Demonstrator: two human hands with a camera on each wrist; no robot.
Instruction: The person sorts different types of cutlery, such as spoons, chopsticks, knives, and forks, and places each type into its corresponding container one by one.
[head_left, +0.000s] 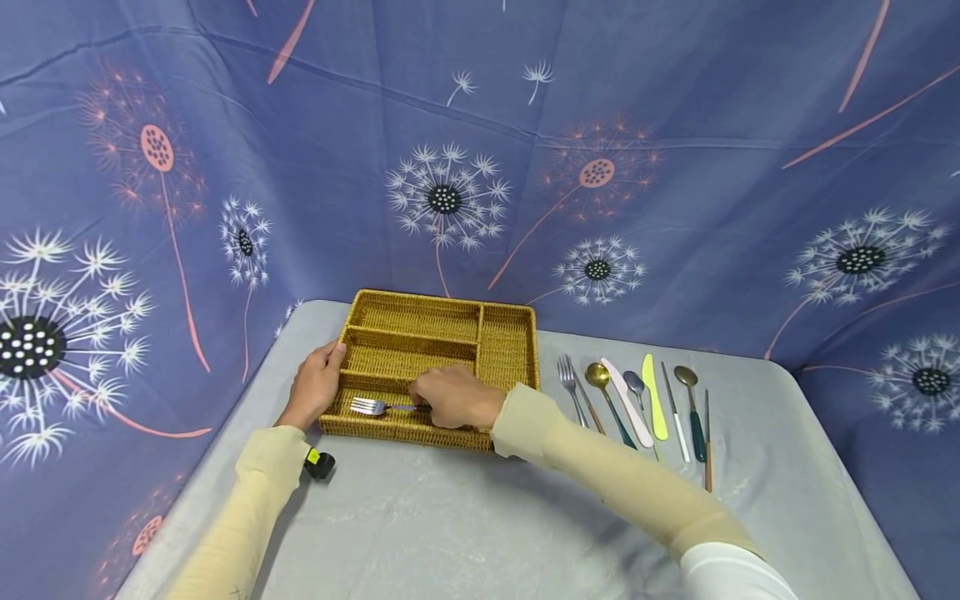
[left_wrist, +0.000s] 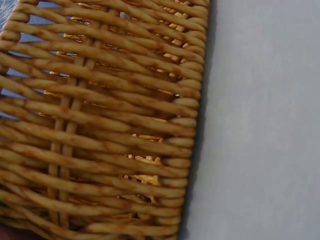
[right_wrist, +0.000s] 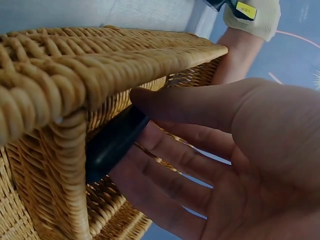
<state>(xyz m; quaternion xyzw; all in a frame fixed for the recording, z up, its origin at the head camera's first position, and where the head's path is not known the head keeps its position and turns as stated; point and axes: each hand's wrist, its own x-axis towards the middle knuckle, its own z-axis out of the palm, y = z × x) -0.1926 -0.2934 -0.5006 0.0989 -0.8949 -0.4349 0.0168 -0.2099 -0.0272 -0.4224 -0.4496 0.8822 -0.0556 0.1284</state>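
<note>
A woven wicker cutlery tray [head_left: 427, 297] with several compartments stands at the back of the table. My left hand [head_left: 313, 383] grips its left end, thumb over the rim; the tray's woven outer wall [left_wrist: 115, 120] fills much of the left wrist view. Over the front compartment, my right hand [head_left: 453, 397] pinches a fork by its handle. The fork [head_left: 367, 407] lies lengthwise in that compartment, silver tines to the left. In the right wrist view, its dark handle [right_wrist: 117, 142] sits between thumb and fingers, below the tray's rim.
Right of the tray, cutlery lies in a row: a silver fork [head_left: 566, 375], a gold spoon [head_left: 597, 375], a pink knife [head_left: 628, 404], a yellow-green knife [head_left: 654, 400], a dark-green-handled spoon [head_left: 696, 417] and several other thin pieces. A patterned blue curtain [head_left: 510, 208] hangs behind.
</note>
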